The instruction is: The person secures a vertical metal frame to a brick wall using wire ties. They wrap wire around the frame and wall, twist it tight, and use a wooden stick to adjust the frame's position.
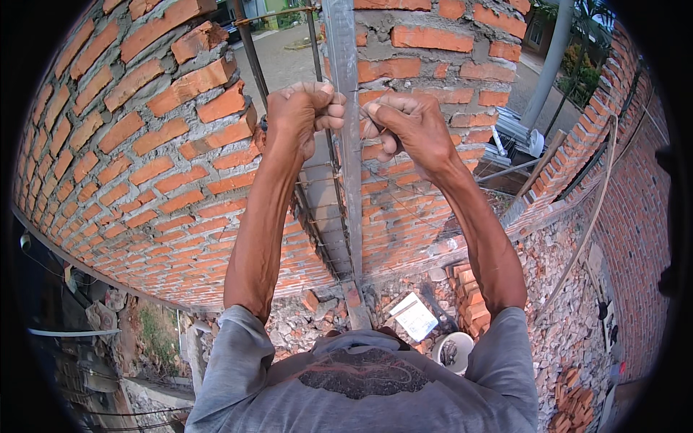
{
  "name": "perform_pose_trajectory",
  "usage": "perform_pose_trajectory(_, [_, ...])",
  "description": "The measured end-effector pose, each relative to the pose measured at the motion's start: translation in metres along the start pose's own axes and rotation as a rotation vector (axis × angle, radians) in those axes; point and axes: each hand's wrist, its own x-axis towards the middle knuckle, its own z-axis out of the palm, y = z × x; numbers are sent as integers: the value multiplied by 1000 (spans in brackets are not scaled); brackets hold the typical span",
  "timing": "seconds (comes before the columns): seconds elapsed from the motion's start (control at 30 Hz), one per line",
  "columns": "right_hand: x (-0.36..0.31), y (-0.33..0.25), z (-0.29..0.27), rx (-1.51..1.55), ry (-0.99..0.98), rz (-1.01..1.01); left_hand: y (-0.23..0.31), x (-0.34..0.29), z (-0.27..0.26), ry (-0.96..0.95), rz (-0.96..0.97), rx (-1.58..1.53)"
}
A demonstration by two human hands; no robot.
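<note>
Both my hands are raised at chest height, on either side of an upright grey board (343, 94). My left hand (307, 114) is closed with the thumb on top, just left of the board; what it holds, if anything, is hidden by the fingers. On the other side, my right hand (408, 128) is closed, thumb pressed to the fingers, where fine dark strands of thin wire (366, 114) show at the fingertips. Behind the left hand, upright steel rebars (315, 43) with cross ties stand in the gap between two brick wall sections.
A brick wall (144, 137) curves along the left; another brick section (426, 54) stands behind my right hand. Below lie rubble (556, 289), stacked bricks (473, 303), a white bucket (453, 350) and a pale, flat rectangular thing (413, 317). A hose (588, 238) runs at right.
</note>
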Motion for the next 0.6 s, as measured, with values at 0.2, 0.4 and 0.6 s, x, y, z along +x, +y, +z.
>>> perform_pose_trajectory(0.2, [0, -1, -4, -76, -11, -15, -10, -73, 17, 22, 424, 664])
perform_pose_trajectory(0.4, [0, -6, -5, -150, -4, -51, -14, -65, 22, -273, -26, -63])
perform_pose_trajectory(0.6, [0, -1, -10, -254, 6, -97, 0, -57, -8, -209, -137, -329])
